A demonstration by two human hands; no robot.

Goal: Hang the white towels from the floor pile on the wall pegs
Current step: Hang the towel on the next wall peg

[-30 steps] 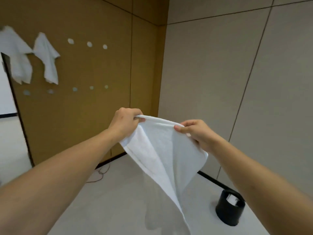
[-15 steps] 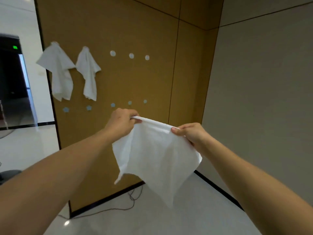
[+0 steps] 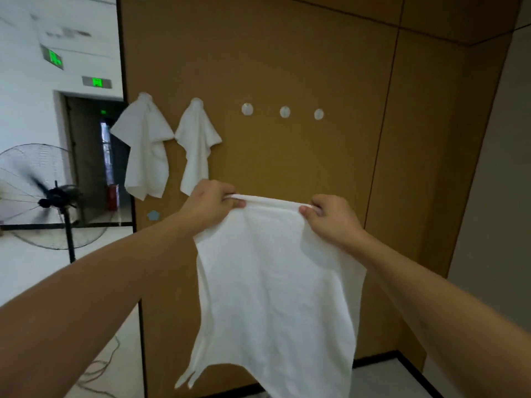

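Both hands (image 3: pixel 211 202) (image 3: pixel 330 218) pinch the towel's (image 3: pixel 273 282) top hem; a loosely draped towel could slip off the 12-o'clock peg (image 3: pixel 247 109).

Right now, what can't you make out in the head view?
- Floor pile: not in frame.
- Pegs under the two hung towels: covered by cloth.
- Lower peg row: one blue peg shows; the held towel and arms hide the rest.
- Fan blades: motion-blurred.
- Green signs: unreadable.
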